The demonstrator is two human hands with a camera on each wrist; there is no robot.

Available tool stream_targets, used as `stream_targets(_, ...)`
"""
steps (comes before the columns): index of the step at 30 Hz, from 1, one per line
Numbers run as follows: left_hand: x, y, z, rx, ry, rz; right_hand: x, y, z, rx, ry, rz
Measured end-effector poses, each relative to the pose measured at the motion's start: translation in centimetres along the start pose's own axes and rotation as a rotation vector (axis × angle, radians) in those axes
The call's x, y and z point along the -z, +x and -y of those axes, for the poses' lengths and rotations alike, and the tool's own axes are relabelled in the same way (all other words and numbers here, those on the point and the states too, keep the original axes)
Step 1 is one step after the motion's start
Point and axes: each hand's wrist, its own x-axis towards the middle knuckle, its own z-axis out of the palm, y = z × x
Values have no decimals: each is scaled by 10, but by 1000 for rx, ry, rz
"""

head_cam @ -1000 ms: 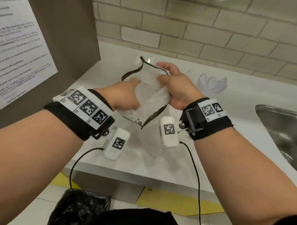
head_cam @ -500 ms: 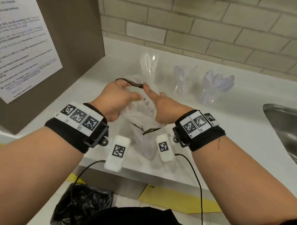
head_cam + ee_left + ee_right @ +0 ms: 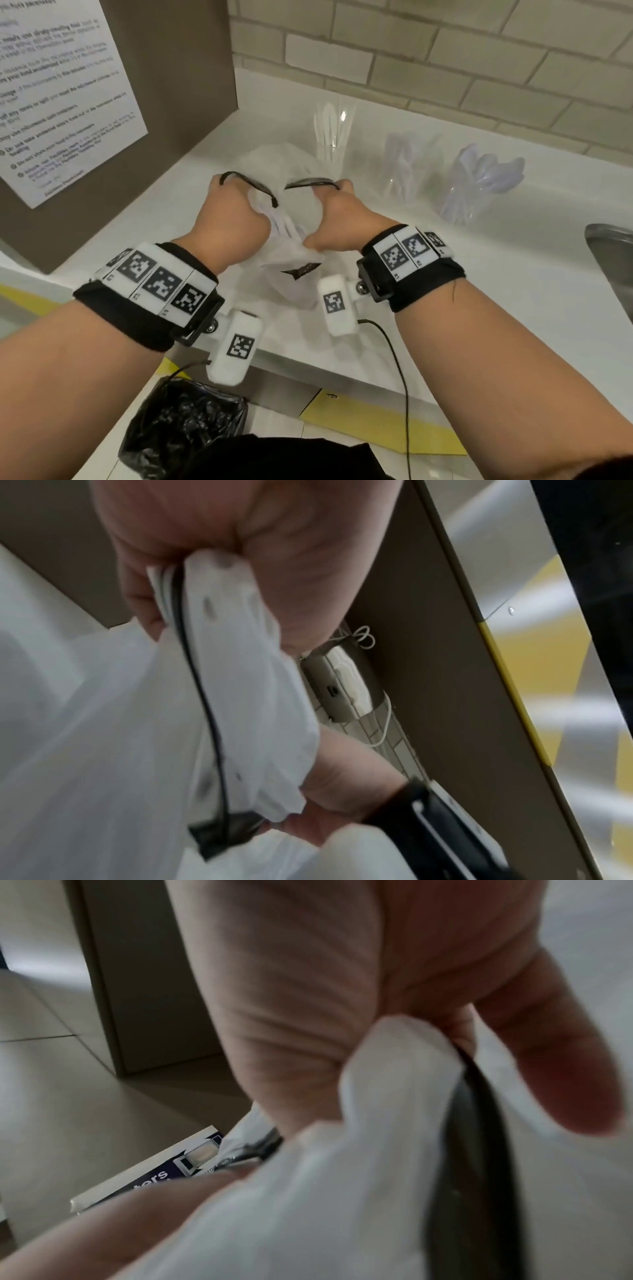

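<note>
A thin white plastic bag (image 3: pixel 294 209) with a black drawstring rim hangs between my two hands above the white counter (image 3: pixel 479 274). My left hand (image 3: pixel 233 212) grips the bag's left rim in a fist, and the black cord loops over its knuckles. My right hand (image 3: pixel 337 216) grips the right rim the same way. In the left wrist view the bag (image 3: pixel 240 696) bunches out of my left hand (image 3: pixel 219 555) with the black cord running down it. In the right wrist view the white film (image 3: pixel 377 1123) and its black band pass under my right hand (image 3: pixel 428 1010).
Clear plastic cups of white and pale purple cutlery (image 3: pixel 479 181) stand at the back of the counter. A steel sink (image 3: pixel 613 260) lies at the right edge. A brown panel with a printed notice (image 3: pixel 61 96) stands on the left. A bin with a black liner (image 3: pixel 181 428) sits on the floor below.
Both hands went from fumbling at the bag's mouth to fisted grips on its rim, and have pulled apart, left hand leftward and right hand rightward, stretching the black-corded rim open.
</note>
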Motion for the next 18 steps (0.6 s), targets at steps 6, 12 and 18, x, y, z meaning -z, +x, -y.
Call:
stream_targets(6,10,-9,39,265,266,190,-19,19,17,56,-173,197)
stream_targets(12,16,-12,55,-506,629,-67,-27,24,24,96,-199,193)
stream_targets(18,13,17,64,-363,952,324,-30,24,29,87,-324,150)
